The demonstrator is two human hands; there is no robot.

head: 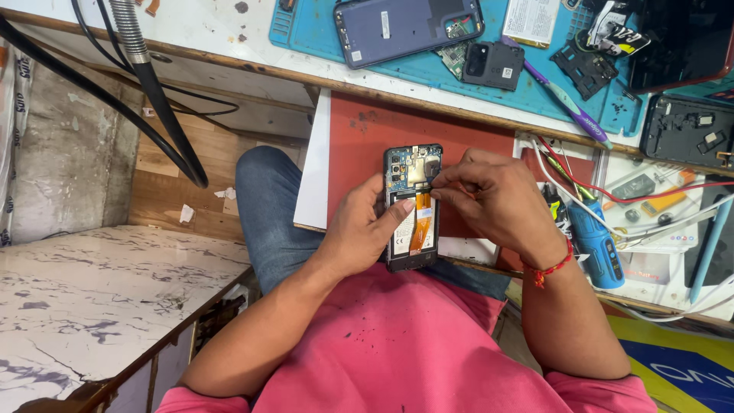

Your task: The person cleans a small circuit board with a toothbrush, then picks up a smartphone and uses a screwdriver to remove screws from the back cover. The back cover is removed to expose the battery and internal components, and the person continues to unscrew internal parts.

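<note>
My left hand (365, 227) holds an opened smartphone (413, 208) with its back cover off, thumb resting across its middle. The blue circuit board shows at the phone's top and orange flex cables run down over the battery. My right hand (489, 200) pinches a thin dark tool or part at the phone's upper middle, just below the circuit board; what it grips is too small to name. A red thread band sits on my right wrist. The phone hangs above a red pull-out shelf (359, 153) over my lap.
On the blue work mat (527, 84) lie a dark phone back cover (405, 29), a small camera frame part (492, 65) and a purple-handled brush (562, 95). A drawer at right holds a blue tool (599, 245), wires and small parts. Black cables (164, 115) hang at left beside a marble counter (92, 298).
</note>
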